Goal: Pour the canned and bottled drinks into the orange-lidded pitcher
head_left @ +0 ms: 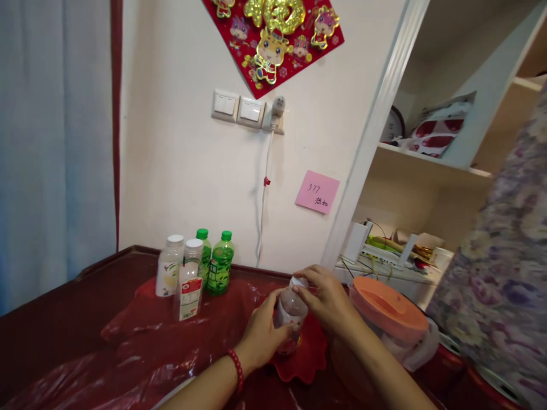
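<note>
The left hand (262,333) gripped a clear bottle (289,313) standing on the near red table (64,319), while the right hand (327,299) pinched its white cap (298,281). An orange-lidded jug (387,307) stood just right; four bottles (194,270) stood far left.

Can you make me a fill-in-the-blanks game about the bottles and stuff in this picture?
1. The left hand holds a clear bottle and the right hand grips its ____ cap.
2. The two green bottles by the wall have ____ caps.
3. The pitcher beside the right hand has an ____ lid.
4. The sticky note on the wall is ____.

Missing words: white; green; orange; pink
</note>
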The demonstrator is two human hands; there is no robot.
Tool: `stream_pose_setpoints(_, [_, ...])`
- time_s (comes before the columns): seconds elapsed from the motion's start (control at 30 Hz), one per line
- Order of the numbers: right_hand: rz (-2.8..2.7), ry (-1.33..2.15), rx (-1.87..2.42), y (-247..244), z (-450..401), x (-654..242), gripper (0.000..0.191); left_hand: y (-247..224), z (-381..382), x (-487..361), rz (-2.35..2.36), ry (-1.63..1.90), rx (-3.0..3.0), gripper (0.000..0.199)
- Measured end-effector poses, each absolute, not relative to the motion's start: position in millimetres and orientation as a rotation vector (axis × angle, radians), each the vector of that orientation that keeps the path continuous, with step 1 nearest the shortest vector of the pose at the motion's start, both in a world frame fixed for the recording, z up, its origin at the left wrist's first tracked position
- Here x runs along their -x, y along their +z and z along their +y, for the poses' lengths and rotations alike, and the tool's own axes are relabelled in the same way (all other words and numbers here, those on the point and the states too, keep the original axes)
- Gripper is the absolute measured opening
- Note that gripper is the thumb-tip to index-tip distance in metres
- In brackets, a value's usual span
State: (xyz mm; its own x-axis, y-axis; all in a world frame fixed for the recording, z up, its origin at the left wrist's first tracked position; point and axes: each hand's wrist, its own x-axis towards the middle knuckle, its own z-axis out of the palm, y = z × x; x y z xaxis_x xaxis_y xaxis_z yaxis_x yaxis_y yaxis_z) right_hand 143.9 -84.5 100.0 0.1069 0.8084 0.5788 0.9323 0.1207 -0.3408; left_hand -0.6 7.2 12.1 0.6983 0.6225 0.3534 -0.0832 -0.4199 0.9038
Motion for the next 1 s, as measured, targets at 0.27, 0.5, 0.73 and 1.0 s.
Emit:
stream_pose_setpoints(0.27, [-1.653,-0.198,1.723,95,-86,-145,0.022,14,5,3,0.445,0.813,-1.854,0.063])
stream_pose_setpoints(0.5, [-1.626,-0.189,1.705,96,-88,-145,0.028,8,9,1,0.407,0.850,-1.852,0.062])
stream_pose_setpoints(0.73, [-1.606,-0.153,1.658,93,-85,-145,0.020,10,11,0,0.377,0.842,-1.859,0.059])
stream_pose_setpoints(1.0, [-1.541,-0.142,1.621,88,-82,-143,0.019,3,14,-3,0.363,0.850,-1.847,0.063])
